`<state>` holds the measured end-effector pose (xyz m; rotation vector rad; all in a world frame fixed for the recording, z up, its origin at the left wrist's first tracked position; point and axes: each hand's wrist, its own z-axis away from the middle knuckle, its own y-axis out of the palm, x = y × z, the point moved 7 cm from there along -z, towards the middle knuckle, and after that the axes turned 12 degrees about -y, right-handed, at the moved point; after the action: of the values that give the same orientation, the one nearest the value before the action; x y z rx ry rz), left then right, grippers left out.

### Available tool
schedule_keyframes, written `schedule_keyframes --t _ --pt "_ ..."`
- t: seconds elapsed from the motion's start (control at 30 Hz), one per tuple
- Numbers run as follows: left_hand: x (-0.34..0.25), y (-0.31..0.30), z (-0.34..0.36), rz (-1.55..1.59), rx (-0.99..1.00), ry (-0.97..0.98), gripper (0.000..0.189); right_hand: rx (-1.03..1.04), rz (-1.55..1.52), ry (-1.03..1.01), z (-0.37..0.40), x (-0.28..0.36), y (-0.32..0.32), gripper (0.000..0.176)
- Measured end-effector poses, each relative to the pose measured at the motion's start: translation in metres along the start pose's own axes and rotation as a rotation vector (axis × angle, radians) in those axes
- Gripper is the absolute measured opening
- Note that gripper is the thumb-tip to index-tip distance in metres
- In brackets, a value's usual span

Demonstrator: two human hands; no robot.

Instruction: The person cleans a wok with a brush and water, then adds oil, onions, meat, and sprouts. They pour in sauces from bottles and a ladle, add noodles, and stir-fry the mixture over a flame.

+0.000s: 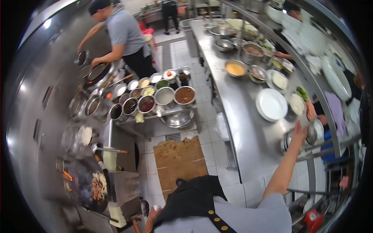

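While the right hand (298, 133) reaches out over the near right corner of the steel counter (246, 124), the stacked metal dishes (286, 144) sit right by it, beside the forearm and just short of the stack of white plates (272, 104). The fingers look extended rather than balled up, but I cannot tell whether they grip a rim or only rest there. The left hand (154, 216) is low by the apron (191, 198), with something white (157, 208) at its fingers; whether it is pinched or merely touched is unclear. Handling one dish well here, I judge, calls for taking a single rim between thumb and fingers, lifting straight up so the others don't rattle or slide, and keeping the wrist clear of the white noodles (298, 105) close by. As for direction, the dishes look round, so no rim has a longer way across; the pile's own axis seems to run roughly upright from the counter. The arm half covers them, so which way their mouths face can't be made out.
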<state>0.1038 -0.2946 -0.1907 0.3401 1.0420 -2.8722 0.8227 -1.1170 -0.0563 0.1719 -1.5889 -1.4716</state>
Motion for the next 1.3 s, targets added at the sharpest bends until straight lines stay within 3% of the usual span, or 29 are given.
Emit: schedule_keyframes --t 0.07,0.1,0.13,0.17,0.2,0.23,0.27,0.3,0.33,0.4,0.5,0.53,0.63,0.7,0.77,0.83,0.9,0.97,1.03,1.1,1.17,1.23,1.27,1.3 --pt "0.003 -0.001 0.003 0.127 0.082 0.050 0.056 0.254 0.312 -0.076 0.100 -0.057 0.051 0.052" --pt "0.003 -0.003 0.004 0.185 0.124 0.082 0.055 0.366 0.438 -0.006 0.166 -0.093 0.082 0.050" --pt "0.002 -0.007 -0.004 0.201 0.122 0.074 0.055 0.485 0.505 0.104 0.257 -0.119 0.121 0.050" --pt "-0.003 -0.009 -0.018 0.425 0.220 -0.002 0.054 0.686 0.791 0.223 0.330 -0.150 0.144 0.052" --pt "-0.016 -0.011 -0.030 0.655 0.317 -0.075 0.053 0.987 0.727 0.362 0.388 -0.189 0.141 0.048" --pt "-0.047 -0.015 -0.035 0.884 0.369 -0.074 0.052 1.146 0.885 0.586 0.437 -0.246 0.121 0.047" --pt "-0.089 -0.022 -0.036 1.119 0.415 -0.070 0.051 1.374 1.067 0.520 0.517 -0.251 0.145 0.048" --pt "-0.140 -0.038 -0.029 1.168 0.514 0.029 0.051 1.797 1.035 0.454 0.588 -0.262 0.155 0.052" --pt "-0.180 -0.050 -0.027 1.240 0.586 0.048 0.051 2.166 0.936 0.111 0.649 -0.274 0.158 0.053" --pt "-0.262 -0.078 -0.006 1.339 0.690 0.197 0.055 2.310 0.817 -0.038 0.739 -0.281 0.175 0.054" --pt "-0.345 -0.120 0.017 1.520 0.835 0.384 0.058 2.483 0.509 -0.338 0.832 -0.293 0.182 0.053" --pt "-0.354 -0.147 0.016 1.571 0.764 0.429 0.059 2.505 0.452 -0.346 0.847 -0.288 0.194 0.051" --pt "-0.336 -0.193 -0.005 1.611 0.643 0.476 0.062 2.634 0.248 -0.289 0.866 -0.305 0.217 0.048" --pt "-0.300 -0.203 -0.023 1.591 0.628 0.326 0.057 2.734 0.074 -0.223 0.865 -0.330 0.223 0.047" --pt "-0.271 -0.207 -0.015 1.570 0.753 0.299 0.056 2.671 0.492 -0.073 0.848 -0.397 0.232 0.051" --pt "-0.249 -0.210 -0.004 1.624 0.739 0.247 0.052 2.489 0.624 -0.125 0.844 -0.450 0.268 0.060" --pt "-0.215 -0.190 -0.011 1.692 0.725 0.180 0.048 2.427 0.836 0.063 0.854 -0.527 0.296 0.067" --pt "-0.163 -0.160 -0.037 1.693 0.532 0.105 0.044 2.318 0.683 0.060 0.871 -0.621 0.314 0.071" --pt "-0.131 -0.149 -0.032 1.714 0.154 0.028 0.046 2.303 0.748 -0.134 0.900 -0.680 0.351 0.076" --pt "-0.101 -0.134 -0.024 1.551 -0.249 -0.081 0.045 2.228 0.785 -0.206 0.933 -0.739 0.377 0.078" --pt "-0.061 -0.104 -0.016 1.086 -0.556 -0.200 0.047 2.296 0.850 -0.108 0.964 -0.762 0.411 0.078" --pt "-0.065 -0.094 0.024 0.589 -0.766 -0.347 0.042 2.329 0.891 -0.224 0.990 -0.793 0.427 0.078" --pt "-0.072 -0.087 0.039 0.598 -0.786 -0.375 0.042 2.362 0.912 -0.291 1.002 -0.818 0.427 0.075" --pt "-0.077 -0.073 0.051 0.536 -0.721 -0.527 0.064 2.416 0.896 -0.275 1.011 -0.832 0.427 0.068"
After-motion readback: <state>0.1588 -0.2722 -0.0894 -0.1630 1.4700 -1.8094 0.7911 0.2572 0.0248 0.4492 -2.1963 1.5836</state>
